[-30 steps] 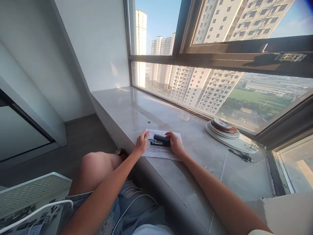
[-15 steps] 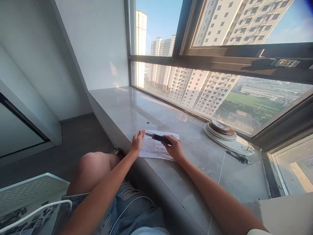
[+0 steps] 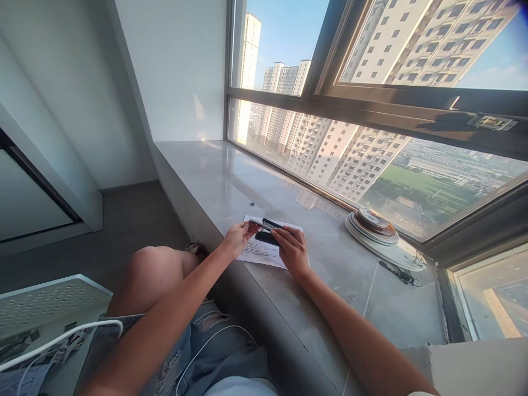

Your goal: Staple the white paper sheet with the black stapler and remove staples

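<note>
Over a sheet of printed paper (image 3: pixel 264 254) on the sill, a black stapler (image 3: pixel 268 237) is spread apart, with a thin metal strip showing between its two dark arms. My right hand (image 3: pixel 295 250) grips the stapler's right end, thumb and fingers wrapped round it. From the other side, my left hand (image 3: pixel 238 239) has its fingers pinched at the tip of the metal strip. My fingers partly hide both ends. Beyond the paper lies a small dark piece (image 3: pixel 252 204), too small to name.
The grey tiled sill (image 3: pixel 193 165) runs along the window. Stacked plates or discs (image 3: pixel 373 231) sit at the right, with a dark-strapped item (image 3: pixel 400 273) beside them. A perforated white basket (image 3: pixel 53 300) holding papers stands lower left. A white cable (image 3: pixel 214 330) crosses my lap.
The stapler has gone from closed to spread apart. My left hand's fingers have moved from an upright hand beside its tip to a pinch on the metal strip. The view has shifted slightly.
</note>
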Demonstrator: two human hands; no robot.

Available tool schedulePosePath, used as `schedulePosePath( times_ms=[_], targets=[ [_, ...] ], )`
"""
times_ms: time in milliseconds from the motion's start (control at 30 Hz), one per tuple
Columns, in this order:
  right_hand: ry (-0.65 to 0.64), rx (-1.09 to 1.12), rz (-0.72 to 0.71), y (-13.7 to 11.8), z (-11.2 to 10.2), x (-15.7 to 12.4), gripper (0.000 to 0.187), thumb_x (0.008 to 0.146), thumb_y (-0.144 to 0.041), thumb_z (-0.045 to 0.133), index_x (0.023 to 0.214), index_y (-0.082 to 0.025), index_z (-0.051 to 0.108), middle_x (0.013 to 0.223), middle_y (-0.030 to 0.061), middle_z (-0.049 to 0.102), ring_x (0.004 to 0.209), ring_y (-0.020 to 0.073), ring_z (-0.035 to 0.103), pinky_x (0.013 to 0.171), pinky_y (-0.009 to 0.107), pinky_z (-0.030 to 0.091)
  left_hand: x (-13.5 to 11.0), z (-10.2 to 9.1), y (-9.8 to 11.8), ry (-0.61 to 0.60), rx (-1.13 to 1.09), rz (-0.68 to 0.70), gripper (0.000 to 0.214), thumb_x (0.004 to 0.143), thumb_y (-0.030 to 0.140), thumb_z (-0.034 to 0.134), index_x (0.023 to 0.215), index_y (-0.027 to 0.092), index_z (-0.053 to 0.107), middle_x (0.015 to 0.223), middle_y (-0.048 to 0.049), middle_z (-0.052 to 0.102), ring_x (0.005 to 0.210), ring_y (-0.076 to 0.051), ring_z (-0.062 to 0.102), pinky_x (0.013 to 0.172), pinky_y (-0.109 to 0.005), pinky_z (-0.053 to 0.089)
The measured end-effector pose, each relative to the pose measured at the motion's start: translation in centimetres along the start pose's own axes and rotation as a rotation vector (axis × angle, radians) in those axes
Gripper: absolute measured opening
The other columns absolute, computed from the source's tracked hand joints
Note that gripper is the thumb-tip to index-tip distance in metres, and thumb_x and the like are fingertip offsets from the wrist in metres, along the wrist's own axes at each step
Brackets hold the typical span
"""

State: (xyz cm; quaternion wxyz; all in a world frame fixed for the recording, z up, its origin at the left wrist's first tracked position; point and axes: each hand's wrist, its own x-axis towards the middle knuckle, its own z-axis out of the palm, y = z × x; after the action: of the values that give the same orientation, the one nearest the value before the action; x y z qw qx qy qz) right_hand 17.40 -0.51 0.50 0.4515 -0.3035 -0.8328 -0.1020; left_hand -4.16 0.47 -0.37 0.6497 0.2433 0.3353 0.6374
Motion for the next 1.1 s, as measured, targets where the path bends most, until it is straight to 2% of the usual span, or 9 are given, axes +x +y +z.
schedulePosePath(
  times_ms=[133,267,333,400,500,600,700,900,1100],
  targets=[
    [0.044,0.080,0.458,0.6,0.7,0.3,0.025,0.086,-0.021,0.068,0.109,-0.025,0.076,0.101,0.0052,0.079,0.091,0.0254,0.069,0.087,0.042,0.053,-0.2,-0.8,0.3,0.146,0.267,0.232,0.018,0.100,0.024,0.058,0.104,0.010,0.068,0.099,-0.0141,0.076,0.086,-0.019,0.076,0.095,-0.042,0.060],
    [-0.153,0.207,0.706,1.9,1.4,0.2,0.026,0.078,-0.033,0.076,0.101,-0.022,0.079,0.084,0.0030,0.078,0.072,0.0235,0.069,0.070,0.035,0.052,-1.4,-0.3,0.9,0.107,0.587,0.490,0.035,0.097,0.045,0.063,0.112,0.014,0.070,0.100,-0.0123,0.078,0.076,-0.020,0.076,0.072,-0.034,0.063],
    [-0.208,0.211,0.698,2.0,1.3,0.3,0.029,0.078,-0.039,0.077,0.101,-0.022,0.079,0.088,0.0044,0.078,0.077,0.0255,0.070,0.072,0.036,0.053,-2.4,0.4,1.1,0.061,0.716,0.585,0.037,0.095,0.050,0.063,0.108,0.016,0.073,0.094,-0.0095,0.079,0.070,-0.018,0.074,0.061,-0.028,0.060],
    [-0.151,0.166,0.625,1.6,0.7,0.6,0.041,0.080,-0.047,0.078,0.113,-0.022,0.077,0.103,0.0084,0.078,0.095,0.0303,0.070,0.081,0.042,0.055,-3.4,1.3,1.1,0.000,0.826,0.664,0.035,0.095,0.050,0.063,0.104,0.018,0.075,0.087,-0.0067,0.079,0.064,-0.016,0.072,0.057,-0.025,0.056],
    [-0.025,0.180,0.341,0.5,-0.4,1.3,0.049,0.088,-0.046,0.075,0.133,-0.027,0.067,0.130,0.0107,0.070,0.122,0.0317,0.062,0.100,0.049,0.052,-4.4,2.4,1.1,-0.147,0.951,0.748,0.032,0.097,0.048,0.062,0.101,0.020,0.077,0.079,-0.0034,0.077,0.056,-0.013,0.067,0.059,-0.024,0.053],
    [-0.026,0.353,0.055,-0.7,-1.0,1.9,0.032,0.097,-0.030,0.066,0.128,-0.033,0.070,0.127,0.0056,0.073,0.116,0.0246,0.066,0.098,0.043,0.055,-4.9,3.1,1.0,-0.289,0.998,0.762,0.033,0.097,0.048,0.062,0.093,0.020,0.078,0.061,0.0002,0.069,0.051,-0.012,0.062,0.059,-0.024,0.050],
    [0.022,0.446,-0.008,-1.6,-1.1,2.1,0.029,0.097,-0.019,0.065,0.120,-0.035,0.074,0.114,0.0031,0.076,0.102,0.0210,0.071,0.088,0.038,0.059,-4.9,3.2,1.0,-0.358,0.965,0.727,0.036,0.096,0.051,0.063,0.091,0.019,0.078,0.053,0.0020,0.062,0.049,-0.011,0.059,0.057,-0.023,0.048],
    [0.074,0.487,0.109,-1.3,-1.7,2.7,0.013,0.091,-0.026,0.073,0.101,-0.029,0.081,0.099,0.0046,0.078,0.089,0.0206,0.073,0.081,0.037,0.059,-5.1,3.1,1.6,-0.360,0.853,0.654,0.037,0.094,0.053,0.063,0.099,0.019,0.077,0.073,-0.0025,0.073,0.056,-0.013,0.063,0.059,-0.024,0.050],
    [-0.006,0.319,0.695,7.8,1.4,5.5,0.030,0.077,-0.046,0.077,0.090,-0.019,0.081,0.087,0.0085,0.079,0.077,0.0219,0.070,0.076,0.037,0.056,-3.0,1.1,2.4,0.044,1.031,0.743,0.038,0.103,0.047,0.047,0.087,0.020,0.070,0.070,-0.0032,0.071,0.059,-0.016,0.064,0.062,-0.027,0.047]
  ],
)
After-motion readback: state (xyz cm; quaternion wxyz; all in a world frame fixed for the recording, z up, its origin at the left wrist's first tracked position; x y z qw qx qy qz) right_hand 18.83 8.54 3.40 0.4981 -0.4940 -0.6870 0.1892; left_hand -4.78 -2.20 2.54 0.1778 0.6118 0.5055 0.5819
